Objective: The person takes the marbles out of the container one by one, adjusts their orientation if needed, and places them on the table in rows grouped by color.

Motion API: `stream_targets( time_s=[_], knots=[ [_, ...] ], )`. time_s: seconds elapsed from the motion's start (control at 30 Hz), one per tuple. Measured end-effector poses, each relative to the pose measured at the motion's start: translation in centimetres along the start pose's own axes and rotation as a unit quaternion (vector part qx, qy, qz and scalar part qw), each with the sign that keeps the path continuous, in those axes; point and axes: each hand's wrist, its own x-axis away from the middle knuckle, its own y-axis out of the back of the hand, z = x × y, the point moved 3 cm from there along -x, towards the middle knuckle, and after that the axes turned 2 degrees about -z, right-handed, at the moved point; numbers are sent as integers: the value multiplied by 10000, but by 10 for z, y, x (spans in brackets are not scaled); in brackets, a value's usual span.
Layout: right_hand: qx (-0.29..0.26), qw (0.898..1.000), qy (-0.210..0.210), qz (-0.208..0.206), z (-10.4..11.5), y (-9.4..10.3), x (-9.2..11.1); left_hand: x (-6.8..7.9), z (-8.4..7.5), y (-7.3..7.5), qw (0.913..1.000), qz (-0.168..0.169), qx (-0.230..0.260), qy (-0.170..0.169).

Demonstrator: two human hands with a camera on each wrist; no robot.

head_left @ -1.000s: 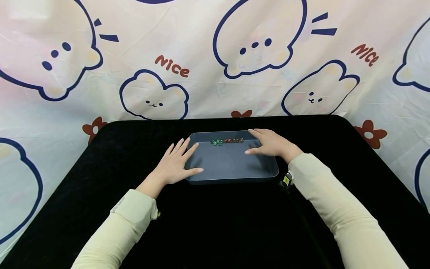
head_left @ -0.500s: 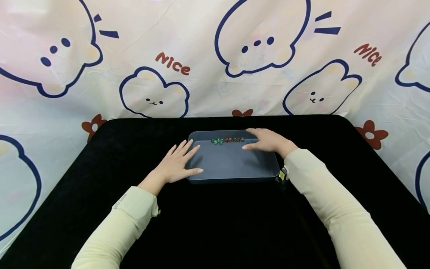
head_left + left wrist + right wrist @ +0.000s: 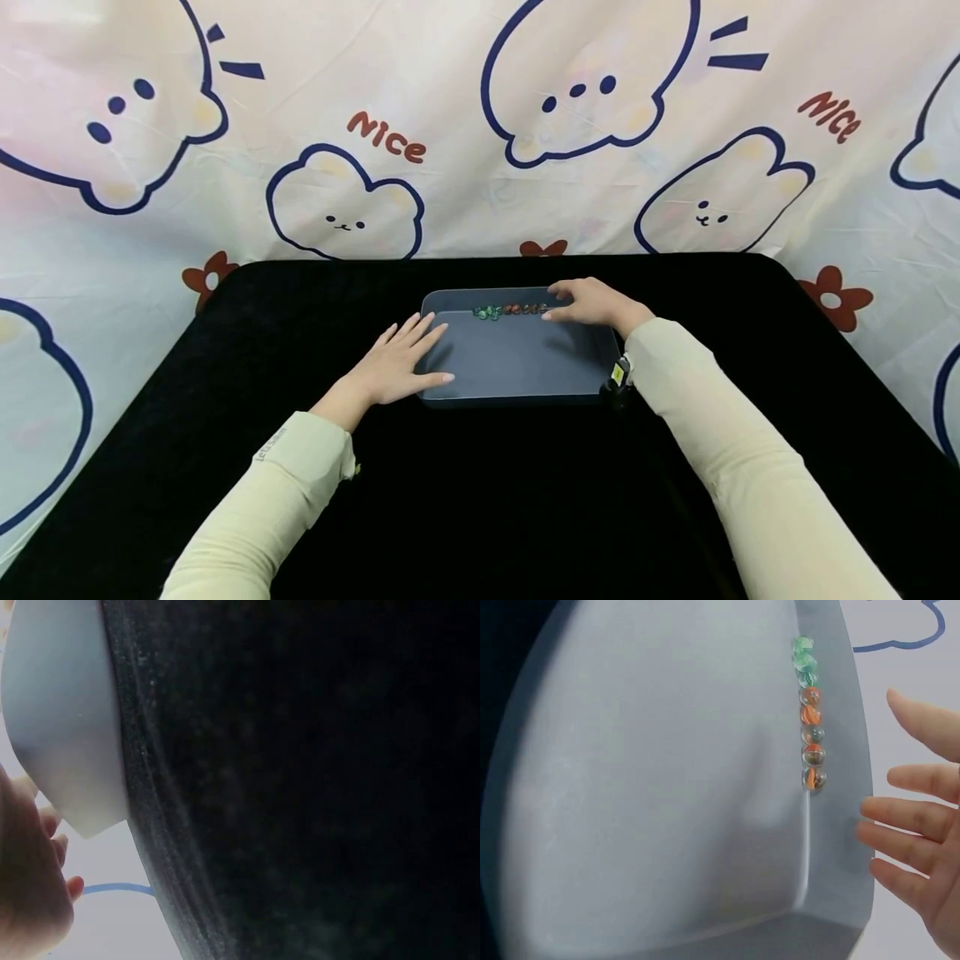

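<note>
A shallow grey-blue tray [image 3: 510, 367] lies on the black table. Along its far wall sits a row of glass marbles, the green ones [image 3: 487, 313] to the left and the orange-brown ones [image 3: 525, 308] to the right. My left hand [image 3: 393, 362] spreads its fingers over the tray's left rim; in the left wrist view its fingers [image 3: 56, 844] show beside the tray's outer wall. Over the far right corner is my right hand [image 3: 596, 302], thumb by the last orange-brown marble. Its separated fingers [image 3: 907, 814] hold nothing in the right wrist view.
A black cloth [image 3: 480, 500] covers the table. Behind it hangs a pale curtain [image 3: 465, 200] printed with cartoon outlines, close beyond the tray's far side. A small dark device with a yellow label [image 3: 619, 372] is at the right wrist.
My right hand has shifted a little left and toward the far wall, its thumb nearer the orange-brown marbles. The left hand stays at the left rim, and the marbles stay in their row.
</note>
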Motion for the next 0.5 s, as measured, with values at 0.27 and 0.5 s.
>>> stream_targets(
  time_s=[0.27, 0.5],
  knots=[
    [-351, 9994, -69, -1, -2, 2, -8, -1, 2, 0, 10000, 83, 31, 20],
    [-550, 9983, -167, -58, -8, 2, -14, -1, 2, -1, 9999, 102, -8, 23]
  ],
)
